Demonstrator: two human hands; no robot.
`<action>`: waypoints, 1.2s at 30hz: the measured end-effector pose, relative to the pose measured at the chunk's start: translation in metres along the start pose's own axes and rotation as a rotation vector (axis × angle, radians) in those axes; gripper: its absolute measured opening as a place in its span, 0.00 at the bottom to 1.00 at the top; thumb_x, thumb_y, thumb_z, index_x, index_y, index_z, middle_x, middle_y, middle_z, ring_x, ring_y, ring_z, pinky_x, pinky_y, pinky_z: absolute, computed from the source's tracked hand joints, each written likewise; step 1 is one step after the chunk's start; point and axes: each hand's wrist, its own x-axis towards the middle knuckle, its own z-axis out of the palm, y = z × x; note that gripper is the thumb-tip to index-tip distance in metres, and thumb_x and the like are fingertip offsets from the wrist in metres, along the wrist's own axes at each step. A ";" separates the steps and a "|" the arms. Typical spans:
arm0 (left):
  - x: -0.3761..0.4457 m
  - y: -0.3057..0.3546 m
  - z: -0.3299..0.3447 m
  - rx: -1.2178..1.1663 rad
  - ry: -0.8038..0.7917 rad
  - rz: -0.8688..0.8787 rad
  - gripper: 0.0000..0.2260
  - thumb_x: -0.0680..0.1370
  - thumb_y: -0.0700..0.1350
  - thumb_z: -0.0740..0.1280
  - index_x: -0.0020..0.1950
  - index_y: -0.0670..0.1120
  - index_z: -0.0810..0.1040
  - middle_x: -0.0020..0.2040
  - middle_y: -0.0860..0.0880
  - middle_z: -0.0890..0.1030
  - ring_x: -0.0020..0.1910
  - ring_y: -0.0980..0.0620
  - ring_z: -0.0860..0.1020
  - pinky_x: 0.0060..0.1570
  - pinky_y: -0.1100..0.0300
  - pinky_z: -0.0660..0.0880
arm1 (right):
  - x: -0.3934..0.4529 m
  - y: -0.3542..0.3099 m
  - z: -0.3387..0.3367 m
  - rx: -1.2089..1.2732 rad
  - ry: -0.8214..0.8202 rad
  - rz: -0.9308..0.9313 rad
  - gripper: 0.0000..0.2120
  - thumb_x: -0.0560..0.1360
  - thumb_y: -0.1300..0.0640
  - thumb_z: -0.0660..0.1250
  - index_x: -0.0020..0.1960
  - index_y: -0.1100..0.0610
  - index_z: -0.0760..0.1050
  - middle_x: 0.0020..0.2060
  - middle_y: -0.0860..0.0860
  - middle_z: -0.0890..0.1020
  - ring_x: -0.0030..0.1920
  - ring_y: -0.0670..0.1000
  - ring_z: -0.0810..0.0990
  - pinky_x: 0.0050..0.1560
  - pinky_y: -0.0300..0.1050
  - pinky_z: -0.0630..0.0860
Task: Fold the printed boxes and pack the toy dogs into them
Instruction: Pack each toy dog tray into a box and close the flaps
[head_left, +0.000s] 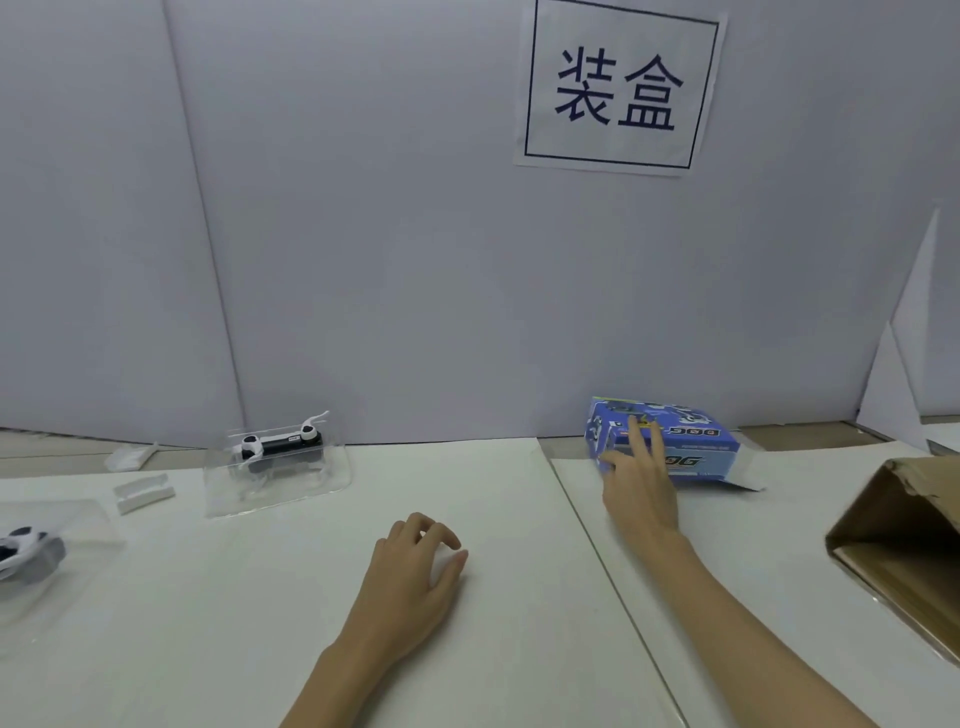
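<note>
Blue printed box (670, 447), far right of bench (493, 519) against the backboard: right hand (641, 491) reaches it, fingers extended on top, thumb at its near-left corner. Left hand (415, 566) rests loosely curled, holding nothing. Toy dog (280, 447) in clear tray (278, 475), well left. Risk: with an end flap open, careless pulling may crush the carton.

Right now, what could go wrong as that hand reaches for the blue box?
The right hand touches the blue printed cardboard box with straight fingers only, so it may slide toward the grey back wall. Its open white end flap could crease. The toy dog in its clear plastic tray lies far across the table.
</note>
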 end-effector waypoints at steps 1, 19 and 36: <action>0.000 0.000 -0.001 -0.014 0.003 -0.009 0.07 0.85 0.53 0.64 0.57 0.54 0.79 0.56 0.59 0.73 0.57 0.58 0.72 0.62 0.59 0.67 | -0.009 -0.006 -0.004 0.084 0.054 -0.031 0.12 0.83 0.62 0.64 0.61 0.61 0.84 0.82 0.58 0.60 0.82 0.66 0.52 0.75 0.61 0.67; 0.018 0.015 -0.046 -1.339 0.155 -0.732 0.33 0.76 0.72 0.61 0.73 0.54 0.75 0.65 0.37 0.79 0.56 0.36 0.85 0.56 0.43 0.81 | -0.094 -0.089 -0.048 0.728 0.215 -0.599 0.11 0.73 0.65 0.71 0.47 0.51 0.86 0.74 0.47 0.75 0.78 0.51 0.68 0.72 0.54 0.72; 0.001 0.023 -0.053 -1.266 -0.358 -0.244 0.48 0.72 0.44 0.81 0.77 0.75 0.56 0.76 0.52 0.73 0.70 0.38 0.78 0.61 0.41 0.80 | -0.103 -0.110 -0.064 1.526 -0.286 0.055 0.25 0.78 0.47 0.72 0.74 0.38 0.70 0.66 0.50 0.82 0.65 0.58 0.82 0.63 0.65 0.79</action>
